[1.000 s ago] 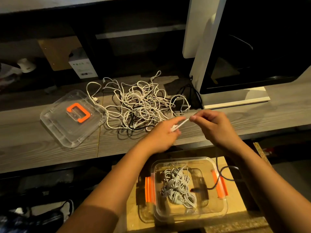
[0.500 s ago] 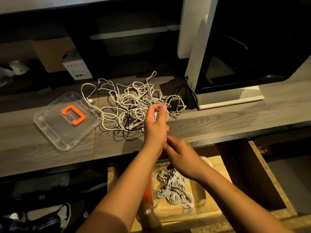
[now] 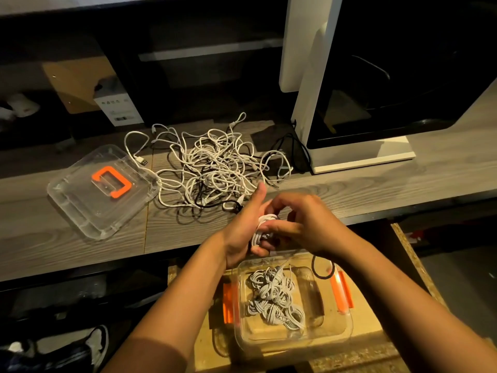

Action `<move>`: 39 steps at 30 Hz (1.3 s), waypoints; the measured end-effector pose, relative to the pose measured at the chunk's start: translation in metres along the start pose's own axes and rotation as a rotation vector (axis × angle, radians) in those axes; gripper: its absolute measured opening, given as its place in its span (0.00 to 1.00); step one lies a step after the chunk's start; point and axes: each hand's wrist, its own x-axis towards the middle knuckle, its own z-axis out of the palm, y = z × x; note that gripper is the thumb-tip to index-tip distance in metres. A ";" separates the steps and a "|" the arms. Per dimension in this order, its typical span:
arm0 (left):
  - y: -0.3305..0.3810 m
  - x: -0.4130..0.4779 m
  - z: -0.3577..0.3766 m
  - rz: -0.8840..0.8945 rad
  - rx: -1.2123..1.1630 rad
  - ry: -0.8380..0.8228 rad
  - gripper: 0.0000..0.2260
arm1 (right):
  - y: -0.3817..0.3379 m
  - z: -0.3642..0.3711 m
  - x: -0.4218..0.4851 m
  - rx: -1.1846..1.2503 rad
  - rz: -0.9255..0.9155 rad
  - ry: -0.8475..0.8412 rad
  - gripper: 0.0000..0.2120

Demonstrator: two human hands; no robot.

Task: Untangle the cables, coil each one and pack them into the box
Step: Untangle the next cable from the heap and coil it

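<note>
In the head view, a loose tangle (image 3: pixel 215 168) of white cables, with a black cable threaded through it, sprawls on the wood-grain surface (image 3: pixel 376 192), just right of a clear lid (image 3: pixel 88 219) with an orange handle. Below the surface's near edge sits the clear box (image 3: pixel 347 329) with orange latches, open, with several small grey-white coils (image 3: pixel 274 300) heaped inside. One more small white coil (image 3: pixel 265 224) is between the hands, above the box's far edge. Fingers cover most of it, so its ends cannot be made out. The left hand (image 3: pixel 239 232) holds it with the thumb raised and the fingers curled beneath. The right hand (image 3: pixel 309 219) is curled narrow, fingertips pinching the coil.
</note>
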 end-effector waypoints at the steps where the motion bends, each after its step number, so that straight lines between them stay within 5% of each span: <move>1: 0.001 0.000 -0.002 -0.022 0.008 -0.021 0.30 | 0.000 0.001 0.000 -0.017 0.002 -0.002 0.08; 4: -0.001 0.005 -0.006 -0.041 0.032 -0.051 0.29 | 0.005 0.005 -0.004 -0.074 -0.009 -0.002 0.09; 11: -0.005 0.000 0.001 0.181 -0.140 -0.006 0.20 | 0.006 0.000 -0.007 0.359 0.071 0.169 0.16; 17: -0.002 -0.004 0.005 0.291 0.358 0.091 0.02 | 0.004 -0.008 -0.006 0.642 0.111 0.225 0.07; 20: -0.007 -0.001 0.005 0.412 0.741 0.305 0.06 | 0.007 -0.006 -0.007 0.729 0.161 0.199 0.05; 22: -0.011 0.001 0.004 0.404 0.961 0.420 0.06 | 0.015 -0.006 -0.005 0.557 0.194 0.112 0.05; 26: -0.022 0.003 -0.006 0.145 1.297 0.379 0.08 | 0.035 -0.028 0.002 -0.377 0.071 -0.109 0.08; 29: -0.022 -0.002 0.003 0.232 1.161 0.160 0.06 | 0.040 -0.035 0.004 -0.352 0.039 -0.098 0.08; 31: -0.015 -0.005 0.013 0.374 0.931 0.156 0.06 | 0.040 -0.033 0.001 -0.010 0.096 0.000 0.05; 34: -0.006 0.003 0.017 0.566 0.920 0.409 0.07 | 0.031 -0.009 -0.009 0.383 0.257 0.072 0.10; 39: -0.003 0.022 0.004 0.452 1.197 0.817 0.10 | 0.027 0.047 -0.010 0.112 0.237 -0.101 0.08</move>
